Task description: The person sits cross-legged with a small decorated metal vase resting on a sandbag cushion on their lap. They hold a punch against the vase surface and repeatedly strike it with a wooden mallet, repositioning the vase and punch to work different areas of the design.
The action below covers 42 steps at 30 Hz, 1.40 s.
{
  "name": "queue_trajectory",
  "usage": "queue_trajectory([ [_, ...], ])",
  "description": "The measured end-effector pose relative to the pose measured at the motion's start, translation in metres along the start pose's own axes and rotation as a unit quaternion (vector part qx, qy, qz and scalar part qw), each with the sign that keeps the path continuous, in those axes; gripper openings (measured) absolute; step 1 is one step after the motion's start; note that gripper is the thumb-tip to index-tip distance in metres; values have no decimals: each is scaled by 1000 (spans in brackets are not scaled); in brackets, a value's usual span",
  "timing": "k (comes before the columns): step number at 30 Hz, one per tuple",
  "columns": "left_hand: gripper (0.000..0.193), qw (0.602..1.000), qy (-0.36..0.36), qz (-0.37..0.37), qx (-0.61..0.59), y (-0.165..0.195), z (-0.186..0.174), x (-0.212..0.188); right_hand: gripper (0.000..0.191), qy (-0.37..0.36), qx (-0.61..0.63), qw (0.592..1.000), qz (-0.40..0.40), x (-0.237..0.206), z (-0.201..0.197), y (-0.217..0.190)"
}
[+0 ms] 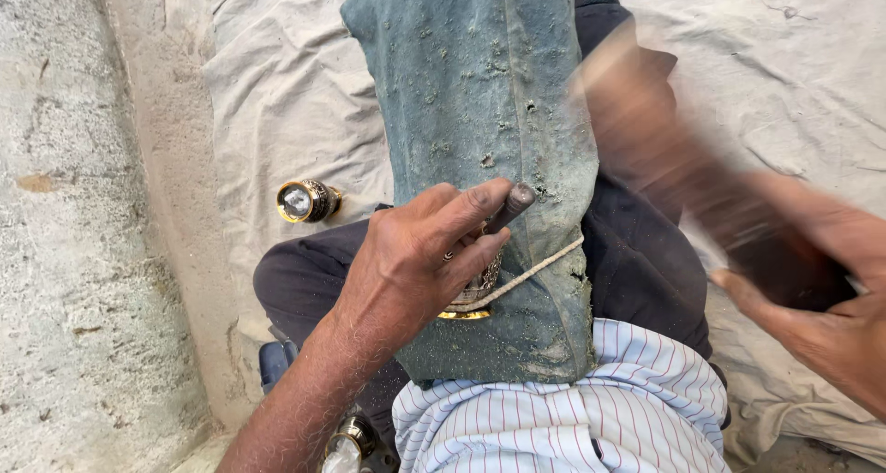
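Note:
My left hand rests on a dusty blue-green cloth that lies over my lap. Its fingers grip a dark metal punch, whose tip stands on a small engraved brass piece under the hand. A thin cord runs across the cloth and over that piece. My right hand is at the right, shut around a dark wooden mallet that is blurred with motion above the cloth.
A round engraved brass piece lies on the pale ground sheet to the left. A rough concrete wall runs along the left. Another brass item sits near my left forearm, by my striped shirt.

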<state>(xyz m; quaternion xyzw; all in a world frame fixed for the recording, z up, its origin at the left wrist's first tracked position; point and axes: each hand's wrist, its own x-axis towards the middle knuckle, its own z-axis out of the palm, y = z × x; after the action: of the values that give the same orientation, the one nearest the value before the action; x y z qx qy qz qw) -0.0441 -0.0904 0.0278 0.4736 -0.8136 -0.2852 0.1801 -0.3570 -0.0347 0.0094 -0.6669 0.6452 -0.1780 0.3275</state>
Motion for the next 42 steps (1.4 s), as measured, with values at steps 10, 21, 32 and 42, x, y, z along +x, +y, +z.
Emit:
queue_trajectory([
  [10,43,1000,-5,8,-8,1,-2,1,65,-104,202,970,85,-10,8,45],
  [21,39,999,-3,16,-41,5,-5,-1,41,10,-1,992,124,-35,31,58],
  [32,38,997,-17,-38,-64,15,-6,7,35,66,26,992,104,-9,10,51],
  [42,30,980,139,-41,-136,-1,3,-34,69,3,60,983,175,-3,32,52],
])
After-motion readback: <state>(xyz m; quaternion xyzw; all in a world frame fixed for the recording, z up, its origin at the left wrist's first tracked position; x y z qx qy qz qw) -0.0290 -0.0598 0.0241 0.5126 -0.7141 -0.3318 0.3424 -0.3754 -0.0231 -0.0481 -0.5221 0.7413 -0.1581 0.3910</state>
